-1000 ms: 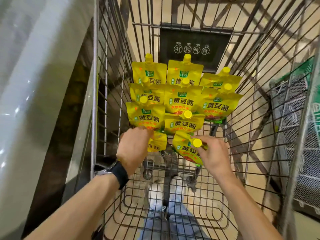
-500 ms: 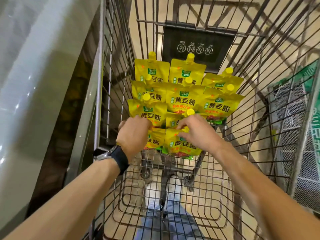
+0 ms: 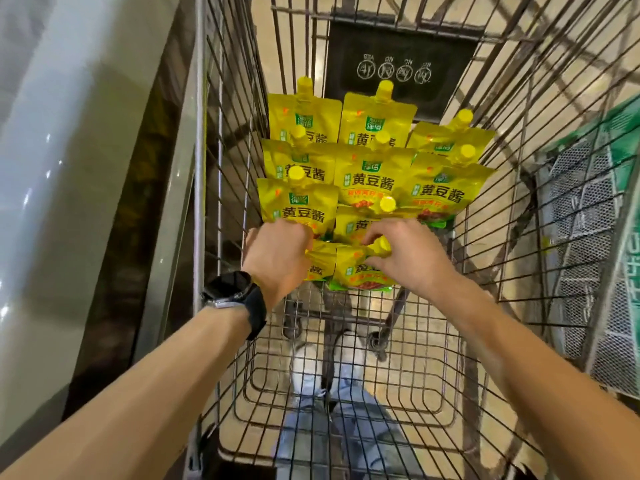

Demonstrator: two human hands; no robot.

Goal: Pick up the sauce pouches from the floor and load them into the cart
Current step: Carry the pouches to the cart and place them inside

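Several yellow sauce pouches (image 3: 370, 181) with yellow screw caps lie in overlapping rows on the floor of the wire cart (image 3: 199, 168). Two more pouches sit side by side in the nearest row. My left hand (image 3: 277, 251), with a black watch on its wrist, covers and holds the left pouch (image 3: 320, 266); its fingers are hidden behind the back of the hand. My right hand (image 3: 405, 259) pinches the top of the right pouch (image 3: 360, 277) around its cap, thumb below and fingers above.
A black sign panel (image 3: 398, 67) hangs on the cart's far end. A grey glossy surface (image 3: 69, 168) runs along the left. A green crate with metal mesh (image 3: 595, 237) stands to the right. My shoes and jeans (image 3: 332, 382) show through the cart's wire floor.
My right hand swung its pouch from a tilted pose to lie straight beside the left pouch and now grips it at the cap. My left hand stayed put on its pouch.
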